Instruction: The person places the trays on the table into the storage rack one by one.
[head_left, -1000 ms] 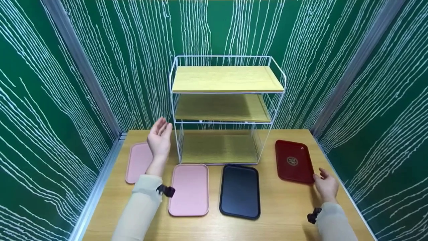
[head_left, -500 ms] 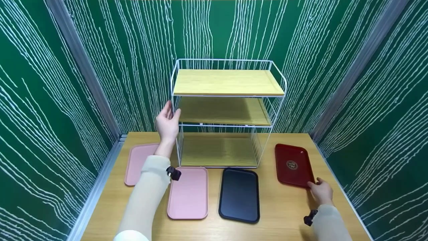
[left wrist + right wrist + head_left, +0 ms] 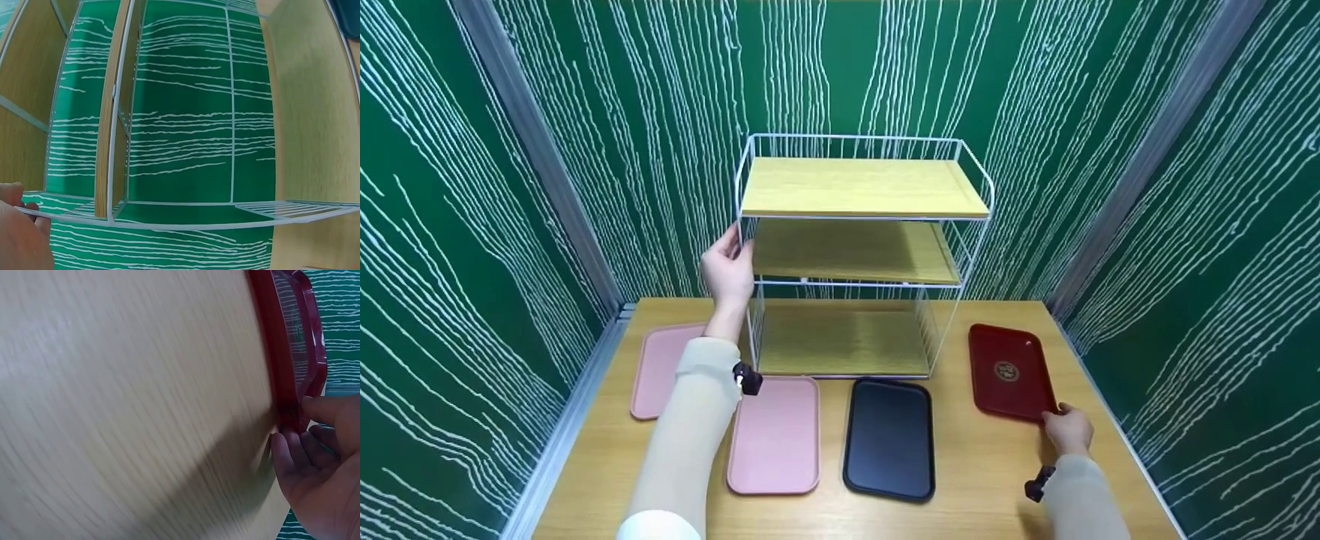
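My left hand (image 3: 727,271) grips the left front post of a white wire rack with three wooden shelves (image 3: 862,186), just below the top board. In the left wrist view, the white wire runs between the thumb and fingers of that hand (image 3: 19,233). At the right of the table my right hand (image 3: 1069,430) pinches the near right corner of a dark red tray (image 3: 990,345) with a round gold emblem. The right wrist view has the thumb over the tray's rim (image 3: 275,354) and the other fingers below it.
A pink tray (image 3: 774,439) and a black tray (image 3: 889,442) lie in front of the rack. Another pink tray (image 3: 656,375) lies farther left, partly behind my left arm. Green walls with white lines surround the wooden table (image 3: 960,480) on the back and sides.
My left hand has moved up and right onto the rack's left post and taken hold of it. My right hand has shifted left along the red tray's near corner and now pinches it.
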The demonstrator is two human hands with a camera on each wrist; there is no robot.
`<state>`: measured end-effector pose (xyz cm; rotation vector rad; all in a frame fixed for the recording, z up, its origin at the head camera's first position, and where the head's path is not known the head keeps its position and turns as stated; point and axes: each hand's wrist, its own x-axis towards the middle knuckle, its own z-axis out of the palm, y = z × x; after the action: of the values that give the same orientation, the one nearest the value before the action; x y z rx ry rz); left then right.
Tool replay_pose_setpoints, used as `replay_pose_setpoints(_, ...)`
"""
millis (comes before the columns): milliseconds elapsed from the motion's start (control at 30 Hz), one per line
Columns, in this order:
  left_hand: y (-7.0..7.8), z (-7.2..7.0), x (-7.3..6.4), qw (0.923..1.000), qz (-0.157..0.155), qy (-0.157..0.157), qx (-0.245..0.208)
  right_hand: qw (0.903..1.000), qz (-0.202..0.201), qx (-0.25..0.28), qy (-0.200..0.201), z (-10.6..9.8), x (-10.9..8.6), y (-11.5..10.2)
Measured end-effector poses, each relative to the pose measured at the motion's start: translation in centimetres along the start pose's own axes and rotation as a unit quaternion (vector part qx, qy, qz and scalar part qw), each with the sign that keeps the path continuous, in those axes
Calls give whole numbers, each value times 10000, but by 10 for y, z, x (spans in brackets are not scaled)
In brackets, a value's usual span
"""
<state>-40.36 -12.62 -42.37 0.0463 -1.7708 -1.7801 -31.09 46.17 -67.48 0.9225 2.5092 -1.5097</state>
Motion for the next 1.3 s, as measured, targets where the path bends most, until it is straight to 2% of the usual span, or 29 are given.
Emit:
replay_pose_setpoints(167, 3, -2, 1, 9998, -5, 145, 151, 9992, 250, 305, 91, 5, 0, -1)
replay_pose_setpoints(400, 6, 2, 5, 9996, 22, 74, 280, 9973, 366, 519, 368, 4, -6, -2)
replay_pose_setpoints(533, 5, 3, 6, 9990, -78, 66, 431, 9953, 452, 673, 531, 6, -11, -2)
replay_pose_setpoints(700, 4, -1, 6, 9980, -165, -21, 603, 9871, 795, 1333, 390, 8, -13, -1)
replay_pose_setpoints(833, 2, -3, 7, 9982, -51, -46, 598, 9802, 916, 1736, 276, 7, -13, 1)
replay_pose_setpoints(967, -1, -3, 8, 9985, -38, -14, 550, 9757, 967, 1957, 214, 7, -13, 3)
replay_pose_setpoints(1200, -1, -4, 5, 9975, -101, 2, 693, 9670, 1209, 2202, 423, 5, -35, -12)
replay_pose_setpoints(1300, 0, -3, 5, 9973, -99, 14, 723, 9680, 1236, 2131, 467, 6, -36, -11)
